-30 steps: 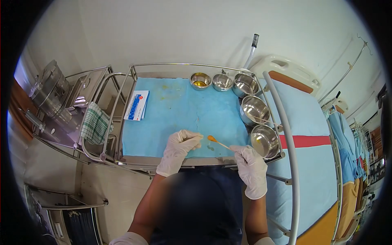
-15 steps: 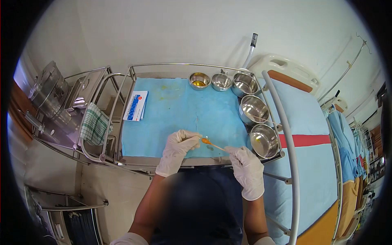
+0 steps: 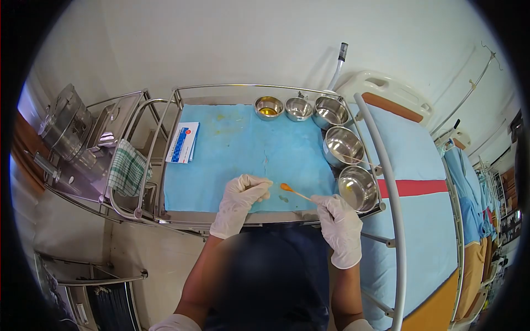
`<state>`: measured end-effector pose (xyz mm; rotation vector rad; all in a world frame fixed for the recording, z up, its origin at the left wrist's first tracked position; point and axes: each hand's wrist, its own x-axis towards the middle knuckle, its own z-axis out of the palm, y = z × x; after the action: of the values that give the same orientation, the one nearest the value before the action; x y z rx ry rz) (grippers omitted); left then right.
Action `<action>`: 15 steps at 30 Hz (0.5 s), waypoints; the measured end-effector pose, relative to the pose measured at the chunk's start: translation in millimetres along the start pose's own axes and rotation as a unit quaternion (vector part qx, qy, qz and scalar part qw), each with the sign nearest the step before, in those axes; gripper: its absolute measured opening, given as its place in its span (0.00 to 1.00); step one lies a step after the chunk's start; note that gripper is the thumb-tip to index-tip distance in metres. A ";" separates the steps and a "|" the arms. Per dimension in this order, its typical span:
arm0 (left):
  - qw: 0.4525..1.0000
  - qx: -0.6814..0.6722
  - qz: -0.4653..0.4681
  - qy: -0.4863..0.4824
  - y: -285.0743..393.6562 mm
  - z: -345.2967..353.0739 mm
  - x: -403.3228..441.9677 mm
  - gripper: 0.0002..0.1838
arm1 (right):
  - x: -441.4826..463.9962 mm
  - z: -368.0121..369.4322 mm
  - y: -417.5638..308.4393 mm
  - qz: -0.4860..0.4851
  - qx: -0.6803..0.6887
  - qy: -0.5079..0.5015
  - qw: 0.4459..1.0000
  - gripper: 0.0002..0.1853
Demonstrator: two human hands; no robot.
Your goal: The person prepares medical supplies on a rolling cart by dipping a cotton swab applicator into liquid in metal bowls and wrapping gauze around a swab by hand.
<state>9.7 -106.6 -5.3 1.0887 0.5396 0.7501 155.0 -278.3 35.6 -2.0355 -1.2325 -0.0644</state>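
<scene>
In white gloves, both of my hands are over the front edge of a light-blue pad [image 3: 221, 165]. My right hand [image 3: 338, 229] grips the stick of a cotton swab [image 3: 286, 187], whose orange-brown stained tip points left. The fingers of my left hand [image 3: 238, 201] are pinched together just left of that tip, with a small gap between. Whatever the left fingers hold, if anything, is too small to make out. Wet spots [image 3: 284, 198] mark the pad under the swab.
Along the pad's back right stand a small bowl with amber liquid [image 3: 269, 108] and several other steel bowls. A stick [image 3: 353, 158] rests across one bowl [image 3: 343, 144]. A white-and-blue box [image 3: 183, 142] lies at left. Metal rails [image 3: 243, 85] edge the trolley; a bed [image 3: 414, 220] adjoins it.
My right hand has moved a little to the right, drawing the swab's tip away from my left fingers. The left hand has stayed nearly in place.
</scene>
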 end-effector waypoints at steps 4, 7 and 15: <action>1.000 0.001 0.002 0.002 1.0 1.1 -0.5 0.05 | 2.7 2.3 -0.5 0.007 0.033 -0.002 0.999 0.11; 1.000 0.000 0.003 0.004 0.8 1.1 -0.9 0.05 | 2.8 3.1 -2.9 0.010 0.043 -0.005 0.999 0.11; 1.000 0.003 0.006 0.015 4.2 5.9 -1.9 0.03 | 3.3 6.9 -2.3 -0.003 0.040 0.007 0.999 0.11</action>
<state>11.5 -110.4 0.9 1.0884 0.5618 0.7759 152.8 -271.0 33.2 -1.9591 -1.2147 -0.0322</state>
